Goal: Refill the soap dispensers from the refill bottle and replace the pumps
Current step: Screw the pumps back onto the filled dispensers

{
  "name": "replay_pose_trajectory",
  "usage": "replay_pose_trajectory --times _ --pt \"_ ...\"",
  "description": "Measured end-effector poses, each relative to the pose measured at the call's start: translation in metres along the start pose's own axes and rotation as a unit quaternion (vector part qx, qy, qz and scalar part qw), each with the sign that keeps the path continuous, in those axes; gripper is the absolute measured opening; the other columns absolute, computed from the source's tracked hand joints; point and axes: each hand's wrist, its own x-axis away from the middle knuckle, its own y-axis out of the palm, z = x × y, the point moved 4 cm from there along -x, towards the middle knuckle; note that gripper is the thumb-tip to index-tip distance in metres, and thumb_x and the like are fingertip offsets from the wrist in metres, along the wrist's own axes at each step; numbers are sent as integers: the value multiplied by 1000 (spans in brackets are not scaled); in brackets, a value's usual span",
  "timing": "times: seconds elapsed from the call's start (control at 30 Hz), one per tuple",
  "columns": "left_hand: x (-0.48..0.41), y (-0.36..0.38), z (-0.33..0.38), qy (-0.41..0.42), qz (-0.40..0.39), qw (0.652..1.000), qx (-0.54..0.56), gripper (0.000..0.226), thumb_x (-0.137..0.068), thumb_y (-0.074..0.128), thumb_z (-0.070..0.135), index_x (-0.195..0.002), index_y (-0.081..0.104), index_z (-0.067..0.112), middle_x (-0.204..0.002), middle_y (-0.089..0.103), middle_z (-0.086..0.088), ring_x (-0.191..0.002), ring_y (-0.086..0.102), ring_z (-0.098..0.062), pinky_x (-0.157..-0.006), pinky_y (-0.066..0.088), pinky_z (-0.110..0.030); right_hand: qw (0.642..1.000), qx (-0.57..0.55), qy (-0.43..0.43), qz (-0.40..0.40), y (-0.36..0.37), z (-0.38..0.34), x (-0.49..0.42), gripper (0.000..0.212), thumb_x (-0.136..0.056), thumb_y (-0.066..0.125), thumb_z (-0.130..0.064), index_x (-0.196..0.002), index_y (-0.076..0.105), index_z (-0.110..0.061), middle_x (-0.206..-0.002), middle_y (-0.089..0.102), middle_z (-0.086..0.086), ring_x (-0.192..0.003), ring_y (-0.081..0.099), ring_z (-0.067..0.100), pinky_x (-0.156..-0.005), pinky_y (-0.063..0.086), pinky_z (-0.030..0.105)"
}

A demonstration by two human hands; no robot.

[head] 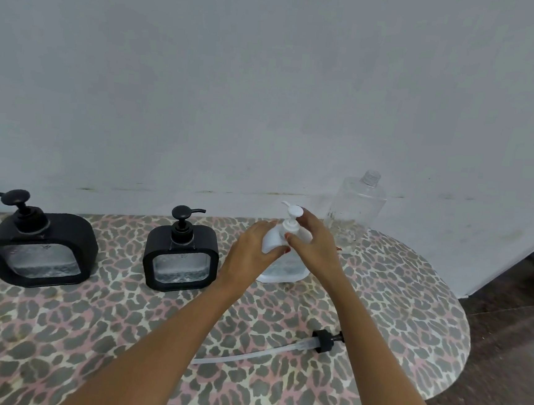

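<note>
A white pump bottle (282,268) stands upright on the table, right of centre. My left hand (252,249) wraps its left shoulder. My right hand (314,238) grips the white pump collar (290,225) at the neck, fingers closed around it. Two black square dispensers stand to the left, a larger one (40,247) and a smaller one (181,258), each with a black pump fitted and liquid partway up its window. Behind my right hand a clear bottle (357,207) stands with no cap. A loose black pump with a long clear tube (318,342) lies on the table near my right forearm.
The table (86,332) has a leopard-print cover and a rounded right end, with dark floor (504,352) beyond it. A plain pale wall (235,102) runs right behind the bottles.
</note>
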Motion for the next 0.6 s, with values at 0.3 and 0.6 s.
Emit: replay_pose_trajectory --times 0.3,0.6 --pt "1 1 0 -3 -1 1000 -5 55 -82 64 40 -129 48 16 -129 55 -1 -118 52 -20 -96 45 -35 995 88 0 48 5 7 -7 43 -76 73 -25 -113 59 -8 -109 56 5 -92 51 13 -82 44 25" --pt "3 -1 4 9 3 1000 -1 51 -82 66 33 -126 49 13 -124 57 -4 -113 54 -21 -93 45 -35 1000 -10 9 17 -2 9 -3 39 -80 67 -10 -119 60 -10 -110 63 -1 -100 56 9 -85 41 10"
